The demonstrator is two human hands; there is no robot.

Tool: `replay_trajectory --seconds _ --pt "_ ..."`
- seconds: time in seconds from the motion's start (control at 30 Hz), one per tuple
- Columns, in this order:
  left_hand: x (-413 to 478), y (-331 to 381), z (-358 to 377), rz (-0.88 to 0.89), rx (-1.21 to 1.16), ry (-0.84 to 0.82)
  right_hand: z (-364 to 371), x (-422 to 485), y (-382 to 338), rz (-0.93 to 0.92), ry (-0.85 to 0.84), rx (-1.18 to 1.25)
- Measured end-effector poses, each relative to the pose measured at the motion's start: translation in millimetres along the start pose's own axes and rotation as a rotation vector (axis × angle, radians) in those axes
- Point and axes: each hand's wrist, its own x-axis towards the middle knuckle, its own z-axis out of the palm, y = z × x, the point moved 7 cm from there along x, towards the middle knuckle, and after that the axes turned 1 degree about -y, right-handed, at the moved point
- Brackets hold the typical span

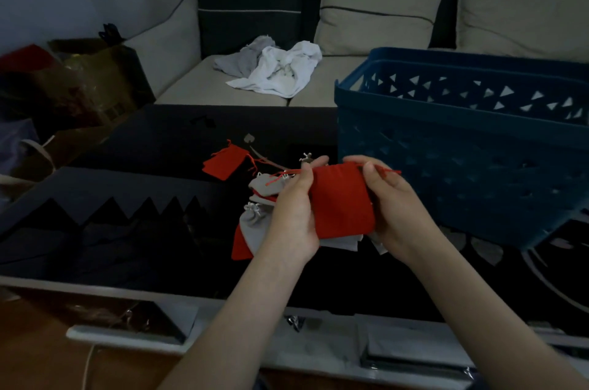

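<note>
Reaching in from the near edge, both forearms meet above the dark tabletop (143,214), just left of the blue basket (478,166). The left hand (293,208) and right hand (395,208) each grip one side of a red drawstring pouch (342,201), thumbs on its near face, holding it off the tabletop. Below it, left of the basket, lies a heap of grey and red pouches (258,217). Behind the basket, a sofa (191,86) holds crumpled white cloth (277,70).

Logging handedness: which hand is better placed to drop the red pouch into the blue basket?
Right, probably: the right hand pinches the red pouch on its side nearest the blue basket; the left hand is farther.
</note>
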Motion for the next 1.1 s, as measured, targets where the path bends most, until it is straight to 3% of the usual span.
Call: replay_trajectory --seconds 0.23,0.33,0.43,0.67,0.93,1.1 --pt "1 -3 -3 -0.035 -0.122 -0.045 -6 7 -11 -0.038 0.021 0.155" --pt "2 6 -6 0.045 -0.169 -0.016 -12 9 -20 -0.078 0.034 0.25" --pt "-2 15 -6 0.133 -0.039 0.003 -11 6 -23 -0.078 0.007 0.313" --pt "-9 5 -1 0.115 0.561 -0.136 -1 -3 -28 -0.195 -0.195 -0.267" --pt "-30 -3 22 0.097 0.523 -0.365 15 -2 -24 -0.224 -0.309 -0.321" --pt "-41 -8 28 0.147 0.722 -0.477 25 0 -17 -0.177 -0.36 -0.394"
